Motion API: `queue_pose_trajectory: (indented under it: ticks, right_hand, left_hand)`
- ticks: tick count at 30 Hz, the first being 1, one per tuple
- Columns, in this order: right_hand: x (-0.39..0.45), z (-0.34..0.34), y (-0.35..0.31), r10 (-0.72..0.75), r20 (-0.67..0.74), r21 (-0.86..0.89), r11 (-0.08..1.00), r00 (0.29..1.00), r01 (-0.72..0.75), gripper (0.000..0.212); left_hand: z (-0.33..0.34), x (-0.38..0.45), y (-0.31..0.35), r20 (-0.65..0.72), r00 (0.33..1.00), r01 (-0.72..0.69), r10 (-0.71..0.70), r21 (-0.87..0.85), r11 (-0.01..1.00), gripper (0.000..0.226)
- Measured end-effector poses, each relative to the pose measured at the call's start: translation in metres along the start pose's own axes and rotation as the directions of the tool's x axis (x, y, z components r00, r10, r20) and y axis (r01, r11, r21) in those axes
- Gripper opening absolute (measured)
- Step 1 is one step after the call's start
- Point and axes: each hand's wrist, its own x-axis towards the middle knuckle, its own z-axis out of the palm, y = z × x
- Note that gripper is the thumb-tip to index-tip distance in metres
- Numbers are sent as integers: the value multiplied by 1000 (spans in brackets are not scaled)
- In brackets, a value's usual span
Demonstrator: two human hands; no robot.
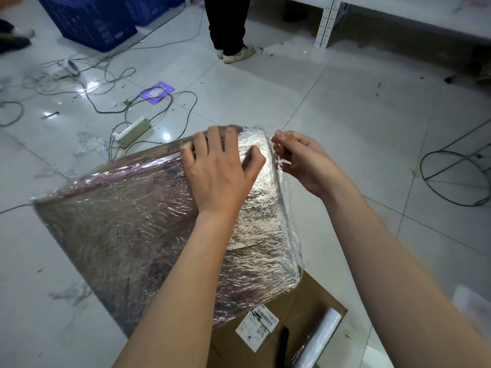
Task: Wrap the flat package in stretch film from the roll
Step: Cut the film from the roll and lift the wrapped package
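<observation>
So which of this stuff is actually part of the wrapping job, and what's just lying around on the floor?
Part of the job:
flat package
stretch film roll
left hand, pressing on the package
right hand, pinching the film edge

Lying about:
power strip
cables
purple envelope
blue crates
cardboard box

Item 1: white shipping label (257, 328) on the brown cardboard box (305, 301) under the wrapped package. We see a barcode along its upper edge, small square codes near its right side, and lines of fine print; none of it is legible to us.

Item 2: white label on the purple mailer bag (157, 92) lying on the floor (345, 102). We see dark printed lines on it, too small to read.

We find no brand name, number or sign that can be read anywhere else.
</observation>
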Motion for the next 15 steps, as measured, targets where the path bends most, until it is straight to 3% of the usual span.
queue_pose_trajectory:
  ticks: [4, 9, 15]
  right_hand:
    - [3, 0, 0, -32, 26, 92, 995, 999, 30, 10]
    - [5, 4, -6, -120, 35, 46, 992, 992, 119, 3]
    - [7, 11, -9, -253, -33, -45, 967, 967, 251, 15]
  left_hand:
    - [-1, -2, 1, 21, 1000, 7, -7, 12, 1000, 46]
    - [-1, -2, 1, 18, 1000, 8, -8, 6, 1000, 47]
    - [-4, -6, 3, 11, 1000, 5, -5, -4, 1000, 46]
